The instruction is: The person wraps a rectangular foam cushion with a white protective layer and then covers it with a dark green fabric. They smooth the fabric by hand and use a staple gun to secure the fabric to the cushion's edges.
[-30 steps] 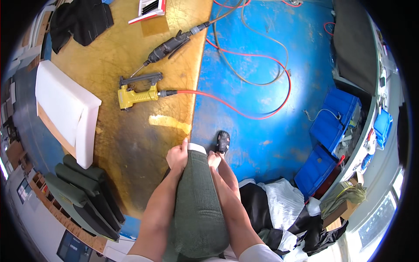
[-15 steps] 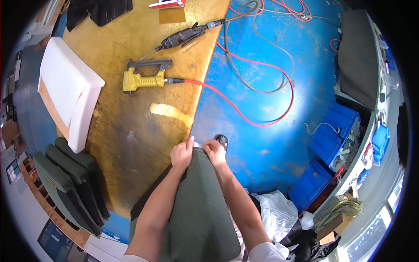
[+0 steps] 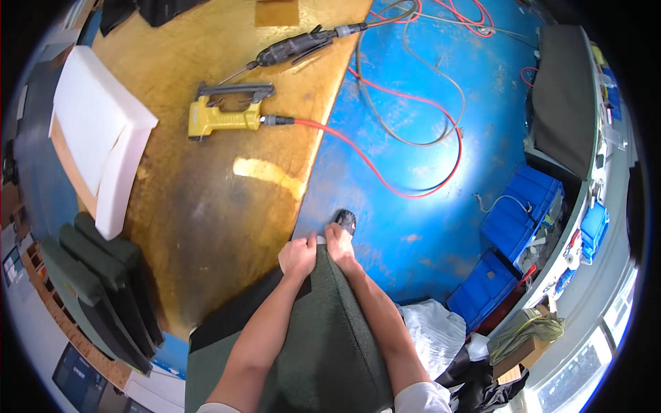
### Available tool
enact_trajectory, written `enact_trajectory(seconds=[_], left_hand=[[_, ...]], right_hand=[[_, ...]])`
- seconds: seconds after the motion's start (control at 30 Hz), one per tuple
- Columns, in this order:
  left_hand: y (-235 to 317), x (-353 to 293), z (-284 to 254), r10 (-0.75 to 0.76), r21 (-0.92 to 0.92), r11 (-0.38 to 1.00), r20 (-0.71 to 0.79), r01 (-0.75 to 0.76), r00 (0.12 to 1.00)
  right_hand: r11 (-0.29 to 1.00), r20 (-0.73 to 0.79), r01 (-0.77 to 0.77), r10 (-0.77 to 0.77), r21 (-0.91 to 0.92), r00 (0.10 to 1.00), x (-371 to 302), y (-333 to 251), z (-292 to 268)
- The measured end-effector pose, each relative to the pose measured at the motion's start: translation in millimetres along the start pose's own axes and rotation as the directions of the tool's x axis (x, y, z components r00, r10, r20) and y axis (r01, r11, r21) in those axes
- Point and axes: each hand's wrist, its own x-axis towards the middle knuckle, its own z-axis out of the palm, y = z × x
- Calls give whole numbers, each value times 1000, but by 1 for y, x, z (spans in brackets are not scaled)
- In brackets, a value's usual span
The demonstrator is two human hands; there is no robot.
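A dark green fabric cover (image 3: 313,344) stretches from my body up to the table's right edge, with a black strip of cloth (image 3: 231,313) along its left side. My left hand (image 3: 298,257) is closed on the left of its narrow far end. Beside it my right hand (image 3: 339,245) pinches the right of the same end. Between the two hands a small white bit (image 3: 321,240) peeks out; what it belongs to is hidden. Both forearms lie along the cover.
On the yellow-brown table (image 3: 200,186) lie a yellow staple gun (image 3: 224,113) with a red hose and a black air screwdriver (image 3: 292,49). A white foam-covered panel (image 3: 103,131) and several green padded panels (image 3: 103,275) stand at left. Blue bins (image 3: 520,210) line the right.
My hands have come closer together and shifted slightly right and down relative to the table. The cover has turned and spread further to the left. The view has shifted a little.
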Motion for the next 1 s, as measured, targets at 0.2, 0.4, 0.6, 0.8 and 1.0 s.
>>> enact_trajectory(seconds=[0.2,0.4,0.6,0.8,1.0], left_hand=[[4,25,25,13,-11,1000,89,-12,996],[-3,51,46,68,-130,990,66,-59,996],[2,39,42,162,4,987,68,-162,985],[34,17,31,82,39,995,204,-91,975],[34,46,41,127,-53,992,306,-116,944]], right_hand=[[979,2,-182,183,93,983,25,44,16],[991,95,-136,133,21,987,47,65,21],[976,35,-185,182,118,983,28,63,19],[973,43,-210,215,-91,976,-20,18,-8],[952,15,-306,306,9,952,5,35,2]])
